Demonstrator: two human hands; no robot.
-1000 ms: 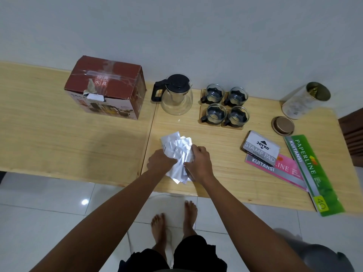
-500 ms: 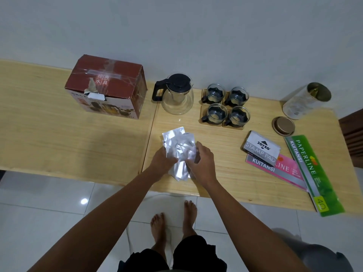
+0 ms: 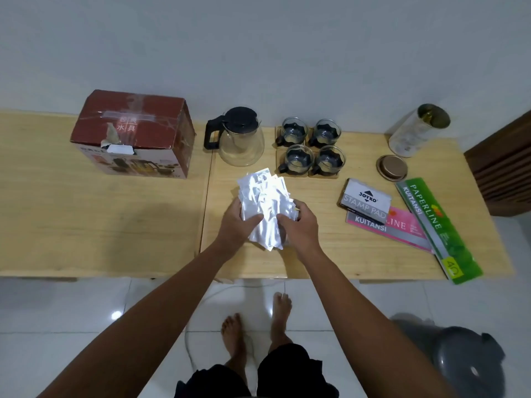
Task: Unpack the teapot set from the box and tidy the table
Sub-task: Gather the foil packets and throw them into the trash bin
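Both arms extend forward from the lower edge of the view, bare to above the elbow, converging over the counter (image 3: 330, 254). Left hand (image 3: 237, 222) — fingers curled, thumb laid across the near face of the crumpled white wrapping (image 3: 265, 205), gripping its left side. Right hand (image 3: 300, 225) — back of the hand upward, fingers curled round the wrapping's right side. The hands sit close together, the wrapping between them. Bare feet stand on the floor below the counter's near edge.

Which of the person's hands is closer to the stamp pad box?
The right hand. It grips the white wrappers on the side facing the stamp pad box, with bare table between them. The left hand holds the wrappers' far side, farther away.
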